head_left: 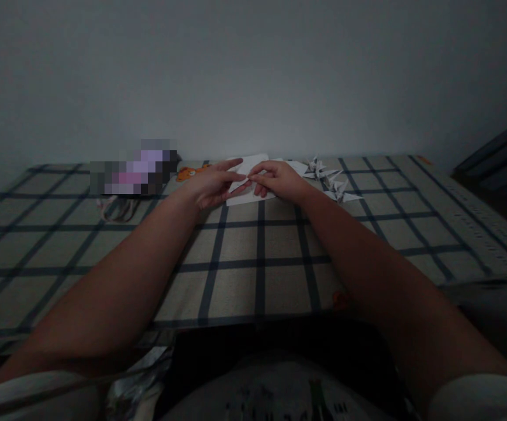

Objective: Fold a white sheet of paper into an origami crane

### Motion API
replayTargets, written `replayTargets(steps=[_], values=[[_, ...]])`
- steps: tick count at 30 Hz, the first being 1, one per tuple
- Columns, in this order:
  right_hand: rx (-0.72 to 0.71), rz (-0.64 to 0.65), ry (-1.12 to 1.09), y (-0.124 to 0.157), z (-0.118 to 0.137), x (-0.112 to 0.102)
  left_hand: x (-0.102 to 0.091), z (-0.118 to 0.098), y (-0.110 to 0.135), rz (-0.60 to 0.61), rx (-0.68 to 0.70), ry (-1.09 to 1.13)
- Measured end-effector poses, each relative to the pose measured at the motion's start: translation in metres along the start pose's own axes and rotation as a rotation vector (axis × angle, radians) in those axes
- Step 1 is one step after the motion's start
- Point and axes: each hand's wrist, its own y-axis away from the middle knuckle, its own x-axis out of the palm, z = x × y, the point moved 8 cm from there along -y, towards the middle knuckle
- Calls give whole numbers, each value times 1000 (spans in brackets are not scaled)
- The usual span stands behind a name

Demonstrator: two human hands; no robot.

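A small piece of white folded paper (238, 185) is held between my two hands above the far part of the table. My left hand (216, 182) pinches its left side, thumb on top and the other fingers partly spread. From the right, my right hand (280, 179) grips the paper's edge between thumb and forefinger, with the fingers curled. Beneath the hands lie white paper sheets (257, 158), partly covered by them. Just right of my right hand sit several folded paper cranes (337, 186) with pointed tips. The fold's details are too dim to tell.
A checked cloth (240, 240) covers the table, which stands against a plain wall (253, 76). At the back left is a blurred-out purple and dark object (137, 172), with a looped cord (119, 209) before it. Dark slats (499, 146) stand beyond the right edge.
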Motion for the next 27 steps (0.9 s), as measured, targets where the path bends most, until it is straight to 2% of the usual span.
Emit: replayTargets(steps=[3,6,16,21,27], values=[[-72,-24,88,-2,4,-4,3,0,-1,35,17,-47],[-114,-66,165,-3,6,-7,2,-2,-1,18,76,-81],[-29,-212,59,-5,0,-18,9,-11,8,1,203,-221],[-46,-196,92,-4,3,-17,4,-11,7,-44,220,-217],[-18,-204,162,-3,7,-15,11,-11,9,-37,241,-284]])
